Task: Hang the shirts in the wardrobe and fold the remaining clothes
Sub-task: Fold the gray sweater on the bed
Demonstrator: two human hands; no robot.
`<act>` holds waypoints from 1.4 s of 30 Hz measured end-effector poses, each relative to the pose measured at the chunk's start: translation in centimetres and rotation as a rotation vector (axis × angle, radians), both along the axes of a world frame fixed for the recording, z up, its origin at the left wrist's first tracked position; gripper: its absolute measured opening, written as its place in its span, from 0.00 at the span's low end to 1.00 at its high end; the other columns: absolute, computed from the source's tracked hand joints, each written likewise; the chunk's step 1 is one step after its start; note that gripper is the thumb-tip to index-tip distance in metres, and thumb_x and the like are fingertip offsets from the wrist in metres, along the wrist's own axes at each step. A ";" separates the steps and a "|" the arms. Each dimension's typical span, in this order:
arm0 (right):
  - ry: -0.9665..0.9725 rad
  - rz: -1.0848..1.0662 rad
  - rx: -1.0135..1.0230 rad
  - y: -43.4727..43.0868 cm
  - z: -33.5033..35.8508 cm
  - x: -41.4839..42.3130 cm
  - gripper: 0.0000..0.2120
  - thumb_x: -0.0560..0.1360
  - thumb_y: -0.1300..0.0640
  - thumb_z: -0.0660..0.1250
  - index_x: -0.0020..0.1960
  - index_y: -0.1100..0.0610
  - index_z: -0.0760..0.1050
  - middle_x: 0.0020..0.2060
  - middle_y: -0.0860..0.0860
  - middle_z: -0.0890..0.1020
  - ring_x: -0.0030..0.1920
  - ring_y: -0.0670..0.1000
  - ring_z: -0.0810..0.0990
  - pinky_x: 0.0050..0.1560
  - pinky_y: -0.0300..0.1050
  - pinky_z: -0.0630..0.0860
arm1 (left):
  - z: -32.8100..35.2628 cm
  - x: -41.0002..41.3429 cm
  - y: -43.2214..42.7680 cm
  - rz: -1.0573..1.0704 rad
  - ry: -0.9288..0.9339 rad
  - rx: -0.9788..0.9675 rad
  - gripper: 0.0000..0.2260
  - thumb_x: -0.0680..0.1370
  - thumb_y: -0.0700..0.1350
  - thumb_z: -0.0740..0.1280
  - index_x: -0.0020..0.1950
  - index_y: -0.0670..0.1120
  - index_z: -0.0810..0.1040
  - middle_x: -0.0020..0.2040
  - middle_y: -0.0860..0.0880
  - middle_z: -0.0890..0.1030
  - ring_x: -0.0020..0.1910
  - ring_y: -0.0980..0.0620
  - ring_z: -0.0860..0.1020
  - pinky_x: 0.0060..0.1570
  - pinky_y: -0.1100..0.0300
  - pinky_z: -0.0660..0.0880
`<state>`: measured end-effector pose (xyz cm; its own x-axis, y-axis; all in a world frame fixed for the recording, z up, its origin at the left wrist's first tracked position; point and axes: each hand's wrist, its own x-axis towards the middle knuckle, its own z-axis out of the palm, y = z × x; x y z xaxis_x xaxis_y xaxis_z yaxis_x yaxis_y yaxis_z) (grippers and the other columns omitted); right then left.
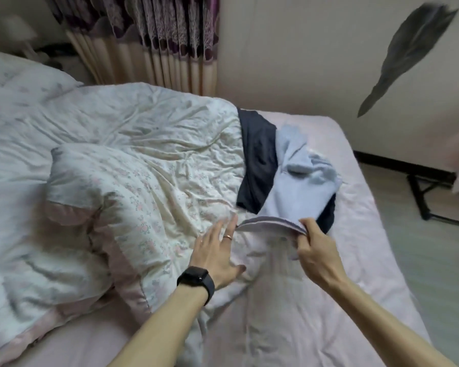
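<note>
left hand [217, 251] flat, fingers spread; right hand [314, 251] in a pinch on blue garment [297, 192]

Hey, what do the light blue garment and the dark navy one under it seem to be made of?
The light blue garment looks like soft fleece or brushed knit: matte, fuzzy surface, thick hem. The dark navy garment looks like thin, smooth woven or synthetic cloth: fine creases, faint sheen. Blur leaves both open.

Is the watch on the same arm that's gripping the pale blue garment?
No: the watch sits on the other arm, while the right hand pinches the hem of the pale blue garment.
</note>
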<state>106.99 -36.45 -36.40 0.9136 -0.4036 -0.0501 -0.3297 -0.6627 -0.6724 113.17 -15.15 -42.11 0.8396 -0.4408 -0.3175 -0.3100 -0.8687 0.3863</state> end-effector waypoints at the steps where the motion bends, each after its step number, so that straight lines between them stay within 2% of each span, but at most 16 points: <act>1: 0.019 -0.002 0.007 0.1 2.8 -2.2 0.09 0.78 0.63 0.61 0.45 0.50 0.71 0.32 0.48 0.79 0.33 0.47 0.77 0.35 0.40 0.69 | 3.1 -1.1 -0.8 -0.024 -0.020 -0.042 0.48 0.73 0.65 0.68 0.80 0.60 0.35 0.82 0.50 0.42 0.79 0.46 0.50 0.77 0.44 0.52; 3: 0.022 0.004 0.013 0.6 7.0 -5.4 0.10 0.78 0.64 0.60 0.44 0.50 0.71 0.31 0.46 0.79 0.34 0.46 0.76 0.36 0.39 0.70 | 7.3 -2.6 -2.2 -0.049 -0.083 -0.141 0.35 0.76 0.63 0.67 0.80 0.57 0.58 0.81 0.50 0.53 0.76 0.47 0.57 0.74 0.48 0.59; 5: -0.011 -0.002 -0.007 1.0 11.4 -8.7 0.10 0.78 0.64 0.60 0.46 0.49 0.71 0.32 0.46 0.79 0.34 0.48 0.76 0.37 0.39 0.70 | 11.5 -4.4 -2.5 -0.058 -0.097 -0.282 0.14 0.79 0.58 0.66 0.59 0.52 0.79 0.65 0.52 0.75 0.63 0.46 0.73 0.57 0.55 0.70; 7: -0.061 -0.028 -0.055 1.0 16.3 -12.1 0.09 0.79 0.64 0.61 0.47 0.49 0.72 0.34 0.46 0.78 0.35 0.52 0.75 0.36 0.45 0.69 | 16.8 -6.6 -1.9 -0.035 -0.023 -0.379 0.12 0.77 0.57 0.67 0.44 0.49 0.77 0.46 0.53 0.79 0.48 0.48 0.78 0.43 0.54 0.71; 10: -0.060 -0.023 -0.185 -0.4 20.6 -16.7 0.05 0.78 0.64 0.64 0.48 0.55 0.74 0.38 0.55 0.81 0.39 0.62 0.77 0.38 0.52 0.69 | 23.1 -10.3 -1.0 0.019 0.015 -0.556 0.13 0.67 0.55 0.61 0.42 0.48 0.79 0.36 0.54 0.80 0.37 0.52 0.78 0.37 0.53 0.75; 12: -0.061 -0.026 -0.253 -1.2 22.3 -19.9 0.04 0.78 0.62 0.65 0.51 0.55 0.75 0.42 0.58 0.83 0.43 0.65 0.80 0.40 0.54 0.73 | 26.4 -13.0 -0.5 0.044 0.026 -0.651 0.11 0.63 0.51 0.59 0.34 0.45 0.74 0.30 0.53 0.74 0.31 0.53 0.71 0.33 0.54 0.68; 15: -0.156 -0.206 -0.230 -1.3 24.5 -25.8 0.10 0.76 0.57 0.58 0.54 0.55 0.75 0.47 0.58 0.82 0.48 0.63 0.78 0.42 0.51 0.70 | 31.6 -17.9 0.5 0.016 0.075 -0.631 0.04 0.64 0.44 0.60 0.33 0.48 0.65 0.30 0.52 0.68 0.31 0.53 0.65 0.31 0.58 0.60; 19: -0.239 -0.425 -0.061 -1.2 27.3 -31.4 0.10 0.83 0.56 0.58 0.60 0.55 0.75 0.45 0.65 0.82 0.47 0.69 0.79 0.41 0.50 0.64 | 36.1 -22.9 0.0 0.062 0.038 -0.695 0.04 0.77 0.41 0.67 0.48 0.48 0.72 0.42 0.50 0.80 0.42 0.51 0.77 0.41 0.55 0.72; 21: -0.223 -0.357 -0.098 -2.0 28.6 -33.3 0.09 0.83 0.53 0.60 0.60 0.51 0.76 0.45 0.64 0.83 0.47 0.68 0.80 0.41 0.49 0.67 | 38.4 -25.1 -0.7 0.050 -0.036 -0.730 0.03 0.80 0.44 0.67 0.47 0.51 0.75 0.44 0.53 0.81 0.45 0.53 0.78 0.45 0.60 0.75; 23: -0.202 -0.260 -0.138 -2.8 30.0 -35.7 0.11 0.80 0.45 0.62 0.52 0.51 0.78 0.40 0.61 0.83 0.44 0.65 0.81 0.40 0.48 0.69 | 40.2 -27.4 -0.9 0.060 -0.129 -0.697 0.11 0.81 0.44 0.66 0.39 0.55 0.74 0.38 0.57 0.78 0.42 0.53 0.76 0.39 0.68 0.69; 27: -0.092 0.094 -0.444 -3.5 31.8 -41.5 0.31 0.68 0.25 0.59 0.40 0.54 0.73 0.32 0.57 0.81 0.36 0.63 0.81 0.34 0.50 0.73 | 42.0 -30.5 0.9 0.194 -0.272 -0.609 0.10 0.81 0.45 0.66 0.40 0.46 0.74 0.38 0.48 0.77 0.43 0.45 0.75 0.41 0.56 0.65; 29: 0.097 0.215 -0.609 -3.9 31.9 -43.7 0.29 0.68 0.26 0.64 0.42 0.54 0.74 0.40 0.58 0.83 0.44 0.63 0.82 0.36 0.49 0.70 | 42.4 -32.7 1.6 0.173 -0.342 -0.564 0.08 0.80 0.44 0.66 0.43 0.43 0.75 0.40 0.44 0.78 0.44 0.42 0.76 0.41 0.55 0.65; 32: 0.248 0.100 -0.499 -5.0 31.7 -45.5 0.19 0.74 0.35 0.68 0.47 0.51 0.80 0.49 0.55 0.84 0.52 0.61 0.81 0.45 0.49 0.74 | 42.6 -36.8 2.4 0.106 -0.457 -0.530 0.09 0.80 0.42 0.66 0.40 0.46 0.74 0.36 0.47 0.74 0.39 0.43 0.73 0.37 0.58 0.59; 36: -0.088 -0.047 -0.339 -4.4 30.9 -48.4 0.05 0.76 0.50 0.69 0.47 0.51 0.76 0.46 0.55 0.82 0.48 0.63 0.80 0.43 0.52 0.74 | 41.2 -40.6 4.8 0.162 -0.670 -0.483 0.07 0.79 0.41 0.68 0.55 0.43 0.82 0.42 0.41 0.83 0.43 0.39 0.80 0.39 0.56 0.69; 38: -0.142 -0.076 -0.270 -4.0 30.6 -50.1 0.04 0.75 0.55 0.68 0.48 0.48 0.75 0.45 0.50 0.85 0.46 0.61 0.81 0.43 0.51 0.75 | 40.6 -41.3 6.5 0.224 -0.618 -0.599 0.06 0.77 0.40 0.71 0.51 0.48 0.84 0.43 0.48 0.85 0.45 0.44 0.83 0.42 0.56 0.77; 42: -0.109 -0.096 -0.215 -4.9 29.9 -52.8 0.08 0.75 0.55 0.70 0.49 0.43 0.80 0.47 0.46 0.87 0.50 0.57 0.84 0.48 0.52 0.78 | 40.6 -42.5 9.9 0.440 -0.025 -0.857 0.13 0.74 0.31 0.73 0.40 0.49 0.86 0.40 0.49 0.86 0.43 0.47 0.83 0.48 0.45 0.82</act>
<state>54.16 -41.32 -6.53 0.8659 -0.4794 0.1429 -0.3310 -0.7633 -0.5547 70.69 -5.30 -1.50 0.9872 -0.1589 -0.0142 -0.0404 -0.3348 0.9414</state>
